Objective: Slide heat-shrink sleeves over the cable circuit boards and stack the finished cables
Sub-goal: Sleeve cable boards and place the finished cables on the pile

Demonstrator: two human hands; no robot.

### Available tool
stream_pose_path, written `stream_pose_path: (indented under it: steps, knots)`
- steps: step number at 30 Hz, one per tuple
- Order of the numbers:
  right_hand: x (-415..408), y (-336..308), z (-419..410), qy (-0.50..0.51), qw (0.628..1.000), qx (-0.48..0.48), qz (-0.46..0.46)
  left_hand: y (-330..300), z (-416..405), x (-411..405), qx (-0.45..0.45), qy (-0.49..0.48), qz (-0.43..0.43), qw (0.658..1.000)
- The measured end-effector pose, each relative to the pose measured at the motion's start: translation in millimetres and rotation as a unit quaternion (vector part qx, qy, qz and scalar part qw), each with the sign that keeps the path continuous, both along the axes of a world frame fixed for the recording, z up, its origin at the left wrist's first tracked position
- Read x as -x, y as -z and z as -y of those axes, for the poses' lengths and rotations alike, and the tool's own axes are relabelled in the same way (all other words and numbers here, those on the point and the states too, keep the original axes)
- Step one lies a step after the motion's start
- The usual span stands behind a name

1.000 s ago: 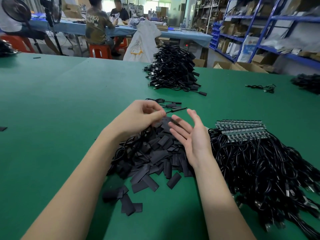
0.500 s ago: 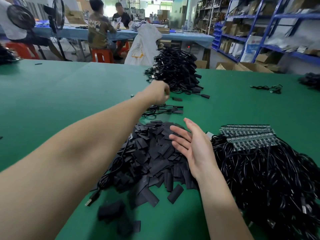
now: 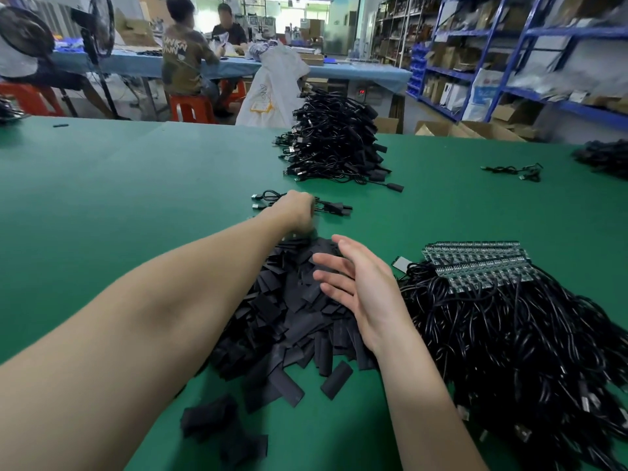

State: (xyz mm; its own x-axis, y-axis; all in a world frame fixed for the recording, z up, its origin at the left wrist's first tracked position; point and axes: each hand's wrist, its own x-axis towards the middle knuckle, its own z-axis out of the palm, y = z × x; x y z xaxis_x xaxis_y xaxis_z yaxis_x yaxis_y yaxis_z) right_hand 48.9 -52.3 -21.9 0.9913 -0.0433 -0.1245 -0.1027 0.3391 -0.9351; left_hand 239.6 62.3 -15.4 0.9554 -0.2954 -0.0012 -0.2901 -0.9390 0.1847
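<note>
Left hand (image 3: pixel 299 209) on sleeved cables (image 3: pixel 331 207) lying crosswise, plugs leftward.

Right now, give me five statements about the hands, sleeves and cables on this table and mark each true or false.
1. The left hand reaches forward to the small bunch of cables beyond the sleeve pile. True.
2. The right hand grips a circuit board. False: its fingers are spread and hold nothing, over the heat-shrink sleeves.
3. The bare green circuit boards lie to the right of the sleeve pile. True.
4. The tall stack of cables stands at the near edge of the table. False: it stands at the far side.
5. The table is blue. False: it is green.
</note>
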Motion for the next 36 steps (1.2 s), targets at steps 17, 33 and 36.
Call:
stream_pose_path:
  steps: [17,33,36]
  knots:
    - [3,-4,-1,0.004,0.997,0.077,-0.008,9,-50,137,0.352,-0.033,0.100,0.930]
    - [1,9,-15,-0.006,0.966,0.257,0.029,7,-106,135,0.151,-0.127,-0.033,0.980]
    - [0,11,-17,-0.005,0.960,0.277,0.038,10,-108,137,0.148,-0.138,-0.057,0.978]
